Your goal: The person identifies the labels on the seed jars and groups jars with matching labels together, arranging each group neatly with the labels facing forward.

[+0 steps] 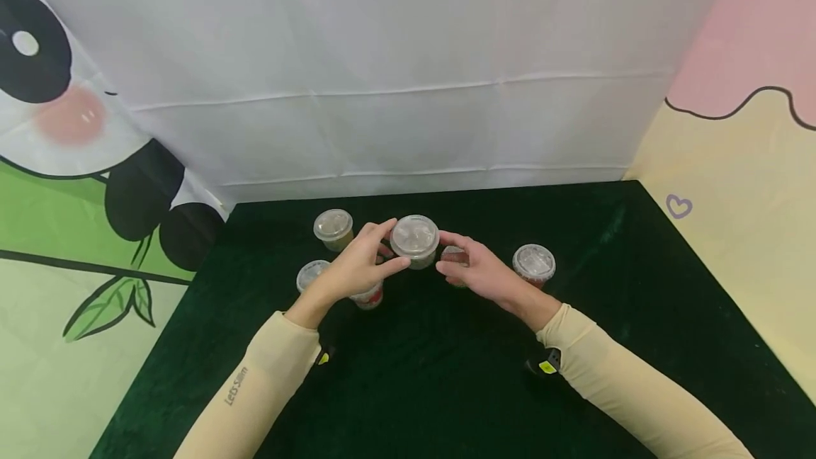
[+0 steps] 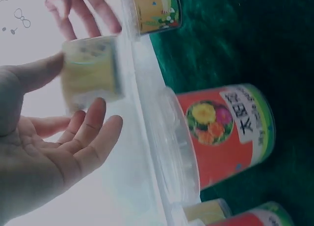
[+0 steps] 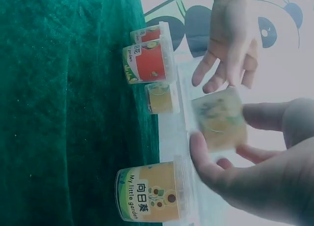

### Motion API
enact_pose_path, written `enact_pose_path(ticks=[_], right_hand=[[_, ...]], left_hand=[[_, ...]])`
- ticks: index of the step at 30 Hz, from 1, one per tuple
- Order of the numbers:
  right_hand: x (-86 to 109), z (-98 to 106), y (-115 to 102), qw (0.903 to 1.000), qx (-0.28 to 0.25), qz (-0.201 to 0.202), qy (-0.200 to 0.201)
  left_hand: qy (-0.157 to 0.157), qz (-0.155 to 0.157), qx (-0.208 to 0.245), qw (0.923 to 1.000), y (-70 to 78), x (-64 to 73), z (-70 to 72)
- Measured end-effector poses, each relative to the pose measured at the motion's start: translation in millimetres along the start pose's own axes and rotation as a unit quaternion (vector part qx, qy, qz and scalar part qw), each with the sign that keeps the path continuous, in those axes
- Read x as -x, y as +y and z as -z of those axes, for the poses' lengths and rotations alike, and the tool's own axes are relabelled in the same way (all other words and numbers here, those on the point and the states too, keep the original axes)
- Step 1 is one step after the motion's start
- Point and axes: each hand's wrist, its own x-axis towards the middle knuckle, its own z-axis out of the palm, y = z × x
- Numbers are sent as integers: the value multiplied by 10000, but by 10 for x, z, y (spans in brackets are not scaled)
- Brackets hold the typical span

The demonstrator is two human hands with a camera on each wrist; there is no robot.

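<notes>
Between my two hands is a lidded plastic cup (image 1: 415, 236), its clear round lid facing up. Blurred in both wrist views, the cup's side looks yellowish (image 2: 93, 71). My left hand (image 1: 357, 264) grips its left side, thumb in front and fingers curled behind. From the right, my right hand (image 1: 481, 271) holds the same cup with thumb and fingertips at its side. Below the left hand, a red-labelled cup (image 1: 368, 299) is partly covered by it. Another lidded cup (image 1: 454, 256) shows partly behind the right hand's fingers.
A lidded cup (image 1: 333, 225) stands at the back left, another (image 1: 311, 273) beside the left wrist, and a reddish one (image 1: 534, 262) right of the right hand. Dark green cloth (image 1: 414, 388) covers the table. A white sheet (image 1: 408, 76) hangs behind, with printed cartoon sheets at both sides.
</notes>
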Motion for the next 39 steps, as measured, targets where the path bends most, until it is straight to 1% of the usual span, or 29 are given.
enact_pose_path(ticks=[4,8,12,16,20,22,25,28,31,34,39], right_hand=[[-3,-15,14,9988,-27,274,406],[-24,-15,23,9975,-50,382,595],[-44,-9,21,9969,-86,293,729],[-54,-1,-2,9969,-11,137,775],[-62,7,-48,9962,-99,48,863],[-63,14,-72,9957,-293,29,882],[-58,29,-105,9943,-708,-27,799],[-54,34,-124,9900,-1217,-148,706],[-56,28,-128,9846,-1581,-250,700],[-60,23,-130,9813,-1767,-329,691],[-60,30,-121,9807,-1817,-383,609]], left_hand=[[-11,-39,379,9993,3,4,-58],[82,-31,573,9983,31,-9,-84],[41,-142,577,9982,64,-18,-86],[-4,-270,587,9979,77,-19,-85],[-17,-184,710,9973,84,-18,-87],[-32,-138,828,9965,98,-23,-89],[-39,-26,1118,9937,121,-37,-94],[-8,64,1322,9912,134,-44,-90],[-5,95,1419,9898,126,-47,-92],[-37,101,1520,9883,125,-38,-90],[-124,133,1702,9852,129,-22,-72]])
